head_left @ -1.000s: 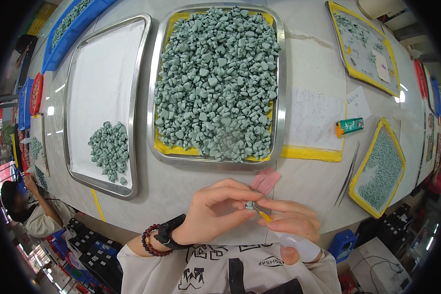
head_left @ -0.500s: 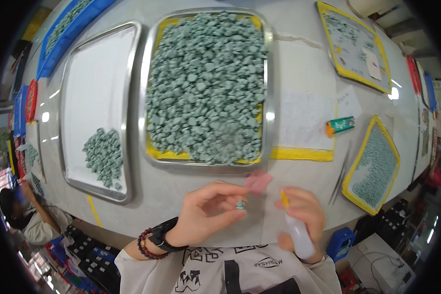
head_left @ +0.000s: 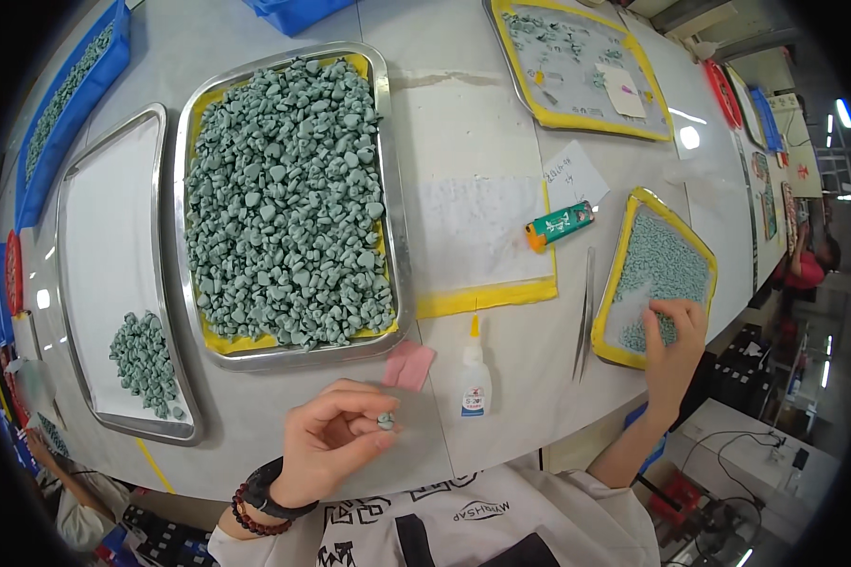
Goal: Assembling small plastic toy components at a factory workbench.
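- My left hand [head_left: 333, 442] is curled, thumb and fingertips pinched around a small green stone-like piece [head_left: 385, 420], which sits at their tips, facing right.
- That piece is held above the table, just below and left of a pink scrap [head_left: 408, 366].
- My right hand [head_left: 677, 354] is well apart from it, over the lower part of a yellow-edged tray [head_left: 618, 353]; its thumb and forefinger are close together, pointing down among tiny green chips [head_left: 667, 260]. I cannot tell whether they grip one.
- Between my hands, nearer the left, is a white squeeze bottle [head_left: 475, 383], its yellow nozzle pointing away from me.
- Tweezers [head_left: 584, 317] lie just left of the yellow-edged tray, and a green lighter [head_left: 560, 227] with an orange end lies beyond them.
- Ahead of my left hand, a metal tray [head_left: 293, 357] holds a broad heap of green stones [head_left: 288, 208].
- Farther left, a white-lined tray [head_left: 113, 227] has a smaller green pile [head_left: 145, 364] in its near right corner.
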Tool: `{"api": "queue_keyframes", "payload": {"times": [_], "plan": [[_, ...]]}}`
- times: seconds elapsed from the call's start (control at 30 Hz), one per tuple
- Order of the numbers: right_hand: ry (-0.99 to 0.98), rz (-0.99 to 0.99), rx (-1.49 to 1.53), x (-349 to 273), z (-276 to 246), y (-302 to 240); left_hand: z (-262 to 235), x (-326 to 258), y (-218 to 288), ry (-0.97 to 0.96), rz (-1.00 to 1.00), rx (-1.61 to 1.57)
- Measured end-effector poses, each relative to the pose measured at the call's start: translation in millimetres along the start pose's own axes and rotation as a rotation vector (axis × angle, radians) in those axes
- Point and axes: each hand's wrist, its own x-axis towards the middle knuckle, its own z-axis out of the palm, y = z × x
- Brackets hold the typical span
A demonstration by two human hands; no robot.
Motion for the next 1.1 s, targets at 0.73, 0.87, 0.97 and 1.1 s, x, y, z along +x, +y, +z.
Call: {"api": "queue_keyframes", "payload": {"times": [0.73, 0.87, 0.97, 1.1], "plan": [[-0.039, -0.012, -0.177, 5, 25, 21, 5, -4, 6, -0.054, -0.149, 0.039], [-0.038, -0.086, -0.149, 5, 20, 20, 2, -5, 5, -0.067, -0.187, -0.068], [-0.064, -0.079, -0.121, 7, 20, 21, 0, -6, 3, -0.098, -0.19, -0.13], [-0.08, -0.072, -0.119, 7, 22, 24, -2, -5, 7, -0.116, -0.239, -0.147]]}}
